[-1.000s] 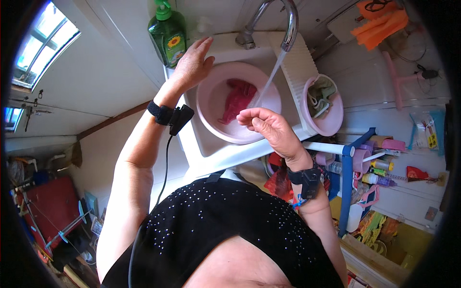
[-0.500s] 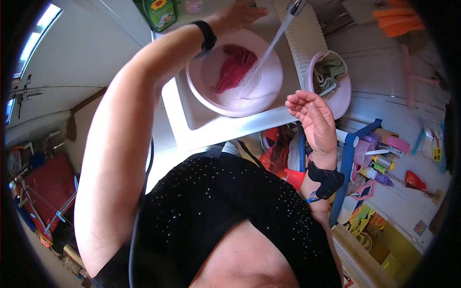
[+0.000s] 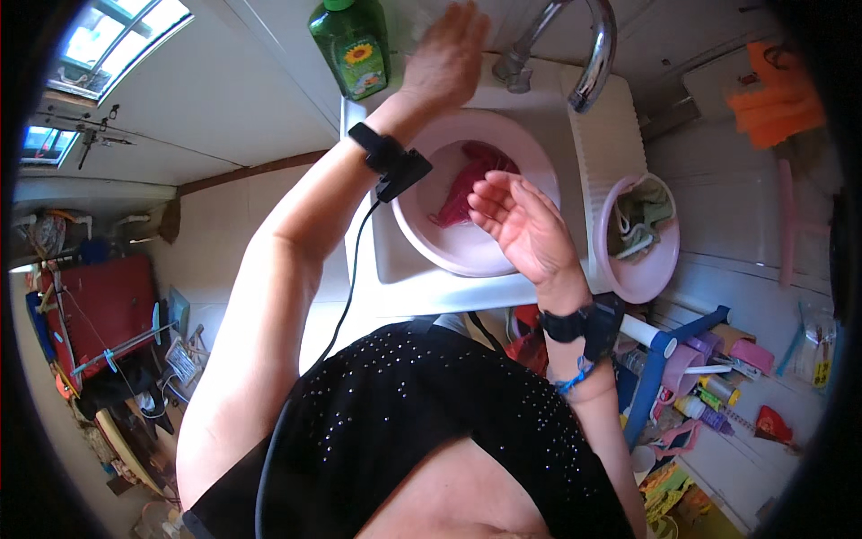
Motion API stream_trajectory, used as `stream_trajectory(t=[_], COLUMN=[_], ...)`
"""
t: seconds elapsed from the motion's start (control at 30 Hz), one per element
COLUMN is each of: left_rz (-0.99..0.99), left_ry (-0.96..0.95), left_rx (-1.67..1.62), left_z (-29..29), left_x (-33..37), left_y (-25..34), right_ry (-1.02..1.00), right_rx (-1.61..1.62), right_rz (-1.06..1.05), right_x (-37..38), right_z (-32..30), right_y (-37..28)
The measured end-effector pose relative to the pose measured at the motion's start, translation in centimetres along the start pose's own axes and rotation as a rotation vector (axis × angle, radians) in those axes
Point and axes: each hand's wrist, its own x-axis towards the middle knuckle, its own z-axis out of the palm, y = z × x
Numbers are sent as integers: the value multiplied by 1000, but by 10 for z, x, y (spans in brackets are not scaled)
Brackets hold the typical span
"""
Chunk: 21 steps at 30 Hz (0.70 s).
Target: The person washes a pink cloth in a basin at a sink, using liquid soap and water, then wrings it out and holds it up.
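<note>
My left hand (image 3: 449,58) is stretched over the back of the sink, between a green bottle and the chrome tap (image 3: 593,67). Its fingers are extended and slightly blurred; I see nothing in them. My right hand (image 3: 530,229) hovers over the front right of a pale pink basin (image 3: 426,238), palm turned inward, fingers loosely bent and empty. Inside the basin lies a wet crimson cloth (image 3: 462,189), partly hidden behind my right fingers. No stream shows at the tap's spout. The green bottle (image 3: 355,58) with a sunflower label stands at the sink's back left corner.
The basin sits in a white sink (image 3: 404,292) with a ribbed washboard side (image 3: 606,135). Right of it, a smaller pink basin (image 3: 646,278) holds a greenish cloth (image 3: 642,216). A blue-and-white frame (image 3: 642,386) stands near my right forearm. Orange cloth (image 3: 777,108) hangs at the right.
The water stream from the tap has stopped. My right hand has moved left over the basin. My left hand stays beyond the basin, fingers now pointing farther back. The view has shifted.
</note>
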Motion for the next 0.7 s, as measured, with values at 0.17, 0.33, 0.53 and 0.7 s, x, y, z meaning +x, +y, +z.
stream_trajectory(t=[0.17,0.33,0.53,0.7], left_rz=[-247,-119,17,-129], left_ry=[72,-338,-386,-603], left_rx=[-90,232,291,-11], left_z=[-26,-18,-53,-96], left_x=[8,17,10,-2], left_y=[-35,-48,-22,16], right_ry=[32,161,302,288], right_rx=[109,74,-242,197], right_rz=[68,50,-83,-1], right_x=[60,73,65,52], right_z=[10,-1,-37,-47], right_y=[16,29,40,59])
